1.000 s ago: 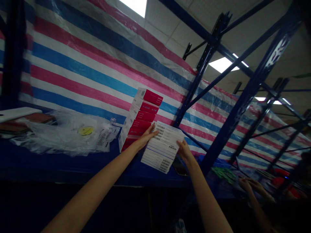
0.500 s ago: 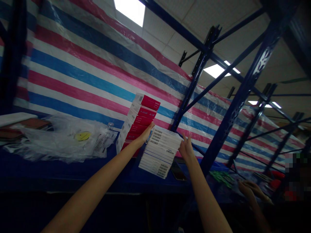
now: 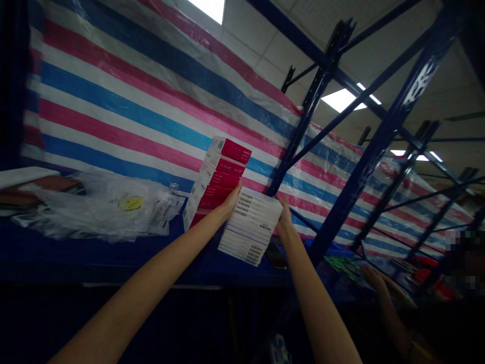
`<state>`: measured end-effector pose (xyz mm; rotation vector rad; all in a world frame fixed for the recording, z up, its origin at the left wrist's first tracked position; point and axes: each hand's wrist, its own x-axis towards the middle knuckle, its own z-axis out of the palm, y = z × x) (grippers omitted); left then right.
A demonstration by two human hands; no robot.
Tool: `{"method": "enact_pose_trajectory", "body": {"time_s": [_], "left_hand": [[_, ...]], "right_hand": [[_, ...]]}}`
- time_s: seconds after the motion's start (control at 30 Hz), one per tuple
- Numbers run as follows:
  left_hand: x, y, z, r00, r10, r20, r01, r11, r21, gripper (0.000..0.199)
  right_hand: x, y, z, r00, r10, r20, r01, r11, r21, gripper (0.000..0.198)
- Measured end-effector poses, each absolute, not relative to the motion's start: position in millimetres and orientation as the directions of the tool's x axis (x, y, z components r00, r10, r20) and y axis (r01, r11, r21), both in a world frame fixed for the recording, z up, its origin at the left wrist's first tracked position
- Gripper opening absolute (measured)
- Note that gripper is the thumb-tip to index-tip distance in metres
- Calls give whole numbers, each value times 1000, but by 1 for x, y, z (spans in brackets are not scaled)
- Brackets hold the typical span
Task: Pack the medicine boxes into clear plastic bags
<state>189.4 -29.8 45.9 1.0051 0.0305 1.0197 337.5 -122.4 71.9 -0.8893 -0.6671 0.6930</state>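
A tall stack of thin white boxes (image 3: 248, 227) with barcode labels stands on the blue shelf, leaning slightly. My left hand (image 3: 232, 201) presses against its upper left side, fingers partly hidden behind it. On the opposite side, my right hand (image 3: 283, 216) grips the stack's upper right edge. Both hands hold the stack between them. Just behind my left hand rises a stack of red and white boxes (image 3: 223, 174), close beside the white one.
Clear plastic bags (image 3: 102, 207) with a yellow round label (image 3: 131, 203) lie at left. A dark phone (image 3: 277, 255) rests right of the stack. A blue rack post (image 3: 341, 202) rises at right. Another person's hand (image 3: 373, 278) is near green items (image 3: 343, 267).
My right hand has closed in against the white stack's right side, and my left hand sits more firmly on its left side. The view has shifted slightly.
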Motion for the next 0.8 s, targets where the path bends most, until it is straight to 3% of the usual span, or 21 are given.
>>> {"method": "enact_pose_trajectory", "body": {"time_s": [0.2,0.4,0.5,0.67,0.8], "left_hand": [[179,-36,6,585,725,363,-652,155,742,53],[190,-47,-20,712,667,218,-600,418,682,56],[192,-45,-20,723,657,215,-597,436,674,56],[187,-41,-35,648,707,283,-646,314,696,56],[191,-42,-53,708,671,218,-595,401,696,55]], "right_hand": [[340,-131,36,480,842,245,-270,408,-872,53],[319,-126,7,321,907,273,-344,380,-859,49],[320,-126,7,359,898,255,-329,377,-866,48],[330,-135,-16,460,870,177,-318,348,-882,48],[326,-136,-43,434,884,174,-316,330,-889,51]]}}
